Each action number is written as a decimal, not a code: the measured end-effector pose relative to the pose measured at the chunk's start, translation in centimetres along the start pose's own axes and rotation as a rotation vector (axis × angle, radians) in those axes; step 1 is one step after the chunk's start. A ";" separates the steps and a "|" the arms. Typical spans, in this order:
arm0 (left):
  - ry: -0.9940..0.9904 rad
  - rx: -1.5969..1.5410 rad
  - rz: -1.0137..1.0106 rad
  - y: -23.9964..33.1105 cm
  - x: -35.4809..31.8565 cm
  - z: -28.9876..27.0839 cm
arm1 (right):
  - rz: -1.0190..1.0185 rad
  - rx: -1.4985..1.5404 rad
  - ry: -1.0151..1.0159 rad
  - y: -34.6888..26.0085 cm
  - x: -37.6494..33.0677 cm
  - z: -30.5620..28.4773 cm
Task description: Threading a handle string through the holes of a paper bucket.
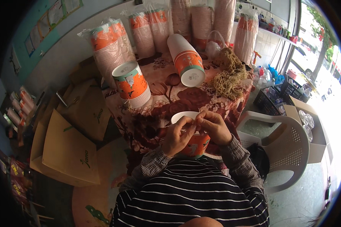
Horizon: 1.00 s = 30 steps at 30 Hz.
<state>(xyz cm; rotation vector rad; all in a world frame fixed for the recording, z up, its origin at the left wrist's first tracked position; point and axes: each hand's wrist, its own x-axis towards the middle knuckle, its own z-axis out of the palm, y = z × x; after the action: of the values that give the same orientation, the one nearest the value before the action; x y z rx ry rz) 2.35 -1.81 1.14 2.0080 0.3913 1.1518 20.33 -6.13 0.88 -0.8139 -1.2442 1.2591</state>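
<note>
1. A person in a striped top bends over an orange paper cup (196, 145) held against the body at the near edge of the desk (166, 94). The left hand (177, 137) and right hand (212, 126) meet over its white rim.
2. The fingers (186, 122) of both hands are pinched nearly closed, apparently on a thin string at the rim. The strand itself is too fine to make out clearly.
3. Judged from this grip, the string could slip free if the pinch loosens, and pressing on the rim could dent the thin paper wall.
4. On the floral cloth beyond, two stacks of cups (130, 85) lie on their sides, and a tangle of tan twine (227, 75) sits to the right. A careless tug might drag or knot the pile.
5. Farthest back, bagged sleeves of cups (110, 43) line the wall. A white plastic chair (284, 147) stands at right.
</note>
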 end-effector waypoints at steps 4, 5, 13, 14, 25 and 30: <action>0.000 -0.071 -0.048 -0.3 -0.5 -0.2 | 0.004 -0.043 -0.044 0.1 0.0 0.1; 0.000 -0.051 -0.036 -0.6 -0.5 -0.3 | 0.022 -0.036 -0.023 -0.2 -0.1 0.3; 0.015 0.060 0.045 -1.3 -0.7 -0.6 | 0.057 -0.001 0.011 0.7 0.2 0.4; 0.018 0.074 0.042 -1.2 -0.6 -0.6 | 0.058 -0.001 0.008 0.8 0.4 0.2; 0.029 0.078 0.046 -0.9 -0.3 -0.8 | -0.060 0.055 -0.031 1.3 0.9 0.2; 0.047 0.110 0.037 -1.3 -0.9 -0.5 | -0.033 0.083 -0.026 1.2 0.6 0.2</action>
<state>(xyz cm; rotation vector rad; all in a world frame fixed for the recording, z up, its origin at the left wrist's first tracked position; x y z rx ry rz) 1.62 -1.30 -0.18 2.0940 0.4510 1.2258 19.77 -5.37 -0.10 -0.7163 -1.2129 1.2895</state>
